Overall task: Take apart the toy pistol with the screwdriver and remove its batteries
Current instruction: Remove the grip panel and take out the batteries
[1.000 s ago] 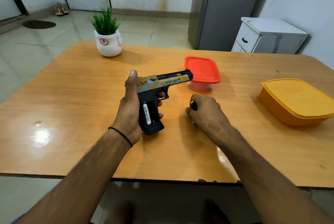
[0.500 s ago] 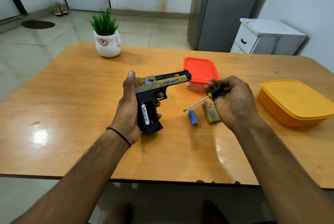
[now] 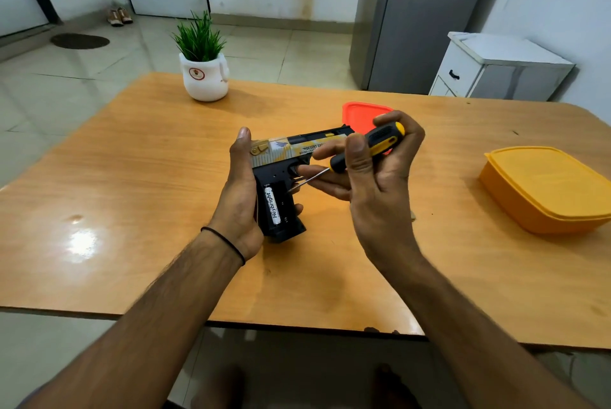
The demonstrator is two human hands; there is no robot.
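My left hand (image 3: 238, 197) grips the black and gold toy pistol (image 3: 291, 157) upright by its handle, above the middle of the wooden table (image 3: 132, 177). The handle's battery bay lies uncovered, with one white battery (image 3: 272, 205) inside it. My right hand (image 3: 377, 184) holds the yellow and black screwdriver (image 3: 367, 148). Its metal tip points into the top of the uncovered bay. The blue battery and the handle cover seen earlier on the table are hidden behind my right hand.
A red-lidded container (image 3: 363, 113) sits just behind the pistol's muzzle. An orange lidded box (image 3: 549, 187) stands at the right. A white pot with a green plant (image 3: 204, 76) is at the far left of the table. The table's front edge runs below my forearms.
My right hand lifted the screwdriver off the table and carried it left to the pistol, tip now at the battery bay. My left hand kept the pistol nearly still.
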